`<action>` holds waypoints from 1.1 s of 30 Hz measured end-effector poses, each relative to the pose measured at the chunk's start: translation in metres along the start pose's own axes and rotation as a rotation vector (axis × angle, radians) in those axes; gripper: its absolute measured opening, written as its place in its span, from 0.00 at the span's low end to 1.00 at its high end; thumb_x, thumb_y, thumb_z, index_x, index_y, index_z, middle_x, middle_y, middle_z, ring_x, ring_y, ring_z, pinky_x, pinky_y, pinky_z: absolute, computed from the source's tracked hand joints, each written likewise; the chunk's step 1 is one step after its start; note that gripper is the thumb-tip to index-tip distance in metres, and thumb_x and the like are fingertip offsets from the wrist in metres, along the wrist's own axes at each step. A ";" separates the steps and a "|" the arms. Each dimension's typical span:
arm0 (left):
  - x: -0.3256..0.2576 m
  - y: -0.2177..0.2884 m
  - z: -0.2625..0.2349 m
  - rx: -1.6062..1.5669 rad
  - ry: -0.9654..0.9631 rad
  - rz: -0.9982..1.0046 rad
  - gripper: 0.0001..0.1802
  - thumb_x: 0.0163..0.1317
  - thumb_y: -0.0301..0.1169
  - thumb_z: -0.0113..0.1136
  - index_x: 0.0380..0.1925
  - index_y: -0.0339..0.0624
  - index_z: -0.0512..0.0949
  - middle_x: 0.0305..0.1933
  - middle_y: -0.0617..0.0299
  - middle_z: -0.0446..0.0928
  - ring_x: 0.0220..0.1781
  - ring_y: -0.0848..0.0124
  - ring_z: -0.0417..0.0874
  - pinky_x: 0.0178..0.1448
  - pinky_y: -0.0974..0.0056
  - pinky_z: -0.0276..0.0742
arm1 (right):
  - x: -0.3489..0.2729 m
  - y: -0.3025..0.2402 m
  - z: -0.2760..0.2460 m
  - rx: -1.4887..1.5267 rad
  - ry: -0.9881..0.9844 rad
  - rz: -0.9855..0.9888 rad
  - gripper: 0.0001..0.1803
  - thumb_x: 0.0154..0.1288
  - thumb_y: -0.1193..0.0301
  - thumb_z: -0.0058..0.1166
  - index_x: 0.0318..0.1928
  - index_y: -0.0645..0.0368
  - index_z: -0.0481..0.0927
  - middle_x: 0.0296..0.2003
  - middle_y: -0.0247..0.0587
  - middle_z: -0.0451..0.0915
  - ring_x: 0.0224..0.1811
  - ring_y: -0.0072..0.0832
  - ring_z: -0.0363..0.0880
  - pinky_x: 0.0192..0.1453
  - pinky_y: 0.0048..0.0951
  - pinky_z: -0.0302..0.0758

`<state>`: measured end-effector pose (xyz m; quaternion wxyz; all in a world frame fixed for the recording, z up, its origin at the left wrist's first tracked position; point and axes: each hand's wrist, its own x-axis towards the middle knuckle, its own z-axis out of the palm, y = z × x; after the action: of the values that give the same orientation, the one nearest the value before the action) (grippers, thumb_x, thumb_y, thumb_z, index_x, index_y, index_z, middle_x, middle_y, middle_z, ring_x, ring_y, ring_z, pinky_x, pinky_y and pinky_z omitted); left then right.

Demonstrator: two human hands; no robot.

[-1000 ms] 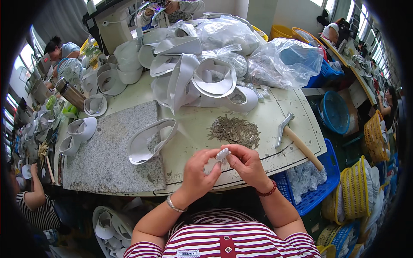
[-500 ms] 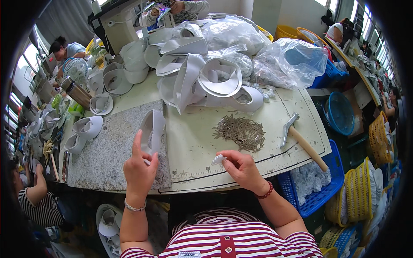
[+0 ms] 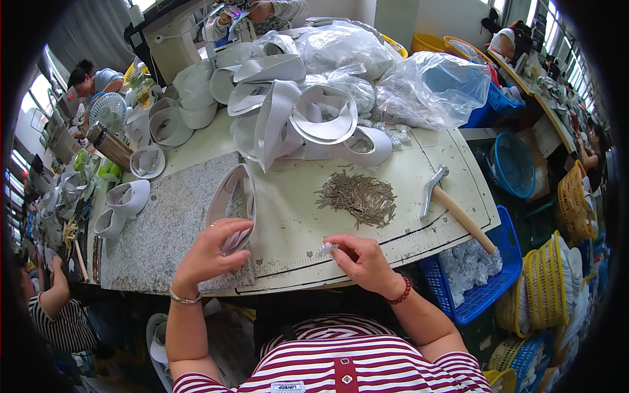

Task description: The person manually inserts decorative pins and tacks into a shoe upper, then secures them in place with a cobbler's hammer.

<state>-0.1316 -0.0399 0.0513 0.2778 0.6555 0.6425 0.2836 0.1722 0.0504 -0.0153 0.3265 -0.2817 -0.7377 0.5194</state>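
A white curved piece [image 3: 230,190], open in the middle, stands tilted at the right edge of the speckled stone slab [image 3: 157,216]. My left hand [image 3: 213,252] has its fingers and thumb about the near end of it. To the right, just above the table's front edge, my right hand [image 3: 363,262] pinches a small, white, bumpy bit [image 3: 325,249] between thumb and fingertips; its kind is unclear. Beyond that hand lies a pile of thin brown strips [image 3: 357,198]. A hammer [image 3: 452,206] with a wooden handle rests farther right, its handle end over the table edge.
More white curved pieces [image 3: 324,114] are heaped at the table's back, beside clear plastic bags [image 3: 432,92]. Two more [image 3: 128,198] sit on the slab's left. A blue basket [image 3: 468,314] with white material stands below the right edge. Other people work at the far side and left.
My left hand has moved slightly left and down, its raised index finger now bent over the white piece. That piece has turned and shows more of its opening. The view has shifted a little.
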 end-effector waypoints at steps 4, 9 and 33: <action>0.002 -0.006 -0.004 -0.081 -0.026 -0.012 0.24 0.53 0.24 0.65 0.53 0.44 0.81 0.56 0.57 0.78 0.56 0.57 0.77 0.62 0.59 0.70 | 0.000 0.002 0.001 -0.019 -0.005 -0.012 0.12 0.69 0.78 0.54 0.50 0.66 0.81 0.23 0.26 0.73 0.22 0.10 0.63 0.25 0.18 0.61; 0.008 -0.006 0.001 0.273 0.017 0.207 0.20 0.53 0.20 0.63 0.49 0.41 0.83 0.50 0.57 0.80 0.51 0.57 0.79 0.56 0.59 0.74 | -0.002 -0.001 0.000 -0.008 0.002 -0.009 0.12 0.69 0.77 0.54 0.50 0.66 0.81 0.23 0.25 0.73 0.22 0.11 0.63 0.25 0.18 0.61; 0.012 0.028 0.013 0.752 0.093 0.235 0.13 0.44 0.28 0.67 0.34 0.46 0.81 0.35 0.60 0.76 0.49 0.58 0.79 0.62 0.52 0.66 | -0.003 0.003 0.004 -0.005 0.058 -0.106 0.12 0.65 0.81 0.54 0.48 0.65 0.82 0.29 0.32 0.76 0.24 0.13 0.70 0.29 0.17 0.68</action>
<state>-0.1025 -0.0287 0.0631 -0.0454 0.7670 0.6340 0.0878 0.1707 0.0469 -0.0198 0.3740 -0.2582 -0.7432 0.4910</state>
